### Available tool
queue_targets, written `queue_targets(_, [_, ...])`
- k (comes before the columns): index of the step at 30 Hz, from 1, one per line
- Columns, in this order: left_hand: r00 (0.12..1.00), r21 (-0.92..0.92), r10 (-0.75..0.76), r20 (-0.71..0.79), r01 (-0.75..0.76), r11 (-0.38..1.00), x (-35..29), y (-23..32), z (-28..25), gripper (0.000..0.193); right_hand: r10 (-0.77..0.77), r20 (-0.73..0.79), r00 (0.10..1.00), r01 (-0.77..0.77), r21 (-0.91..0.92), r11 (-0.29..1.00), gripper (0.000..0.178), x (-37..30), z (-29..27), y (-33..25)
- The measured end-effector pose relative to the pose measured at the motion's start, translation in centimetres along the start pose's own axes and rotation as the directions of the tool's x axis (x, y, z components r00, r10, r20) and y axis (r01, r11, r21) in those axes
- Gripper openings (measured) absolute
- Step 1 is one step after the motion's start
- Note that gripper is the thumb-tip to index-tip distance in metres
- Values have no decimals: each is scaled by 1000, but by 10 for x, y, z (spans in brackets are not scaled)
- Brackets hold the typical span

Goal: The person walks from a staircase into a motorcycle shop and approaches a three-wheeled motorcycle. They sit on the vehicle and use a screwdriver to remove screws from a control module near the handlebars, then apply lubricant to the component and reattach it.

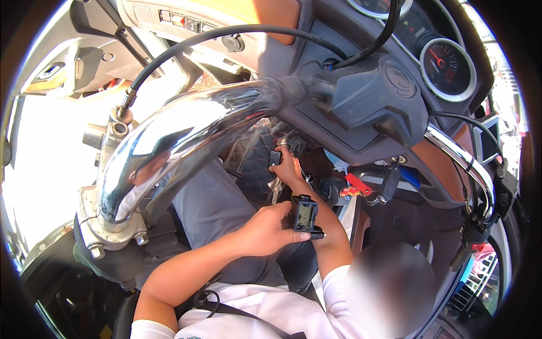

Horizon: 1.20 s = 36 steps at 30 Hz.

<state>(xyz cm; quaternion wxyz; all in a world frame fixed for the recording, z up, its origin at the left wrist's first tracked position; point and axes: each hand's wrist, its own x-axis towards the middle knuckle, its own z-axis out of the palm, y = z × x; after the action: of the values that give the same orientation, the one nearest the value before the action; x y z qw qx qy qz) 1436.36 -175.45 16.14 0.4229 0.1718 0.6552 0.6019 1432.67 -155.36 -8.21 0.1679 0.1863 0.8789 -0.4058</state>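
My left hand (270,227) comes across from the left over grey trousers. Its thumb and fingers grip a small black device with a rectangular screen (305,216), which overlaps my right forearm in the view. Farther forward, over a dark quilted floor mat (257,164), my right hand (289,168) is closed on a small black box-shaped device (275,159). The exact kind of either device is too small to make out.
A thick chrome handlebar (186,127) arches over the left side, with a black cable (226,35) above. Round gauges (447,69) sit at the upper right. Keys with a red tag (358,183) hang below the dashboard. Bright light fills the left opening.
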Motion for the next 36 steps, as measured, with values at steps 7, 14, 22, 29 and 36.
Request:
queue_targets(7, [1000, 9, -9, 3, 9, 1000, 1, -5, 0, 56, -98, -119, 988, 92, -59, 994, 64, 6, 13, 10])
queue_targets(14, [1000, 8, 10, -11, -10, 1000, 1, -5, 1, 55, -20, -124, 992, 36, 130, 991, 45, 20, 28, 33])
queue_targets(22, [1000, 8, -1, -18, 1, 1000, 1, -5, 1, 55, 127, -52, 991, -104, 322, 941, 41, 7, 13, 7])
queue_targets(29, [1000, 16, -10, -14, 10, 1000, 1, -5, 0, 56, -12, -186, 982, 22, 52, 998, 43, 10, 15, 8])
queue_targets(36, [1000, 28, 4, -16, -4, 1000, 1, -4, 0, 57, 61, -200, 978, -43, 93, 995, 40, 9, 12, 6])
